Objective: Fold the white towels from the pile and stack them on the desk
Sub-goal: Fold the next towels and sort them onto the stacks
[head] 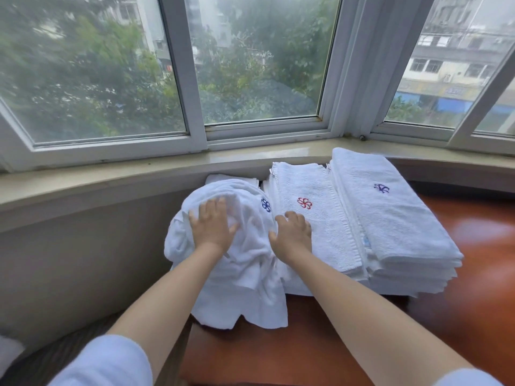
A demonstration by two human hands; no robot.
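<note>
Left hand [212,224] flat, fingers straight, atop the crumpled towel [237,254]; right hand [292,232] loosely curled, empty, beside it.

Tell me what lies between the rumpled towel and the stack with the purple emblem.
In the head view, a folded stack with a red emblem lies between the rumpled towel and the purple-emblem stack; the right hand rests on it.

Window [250,65], stone sill [139,168]
</note>
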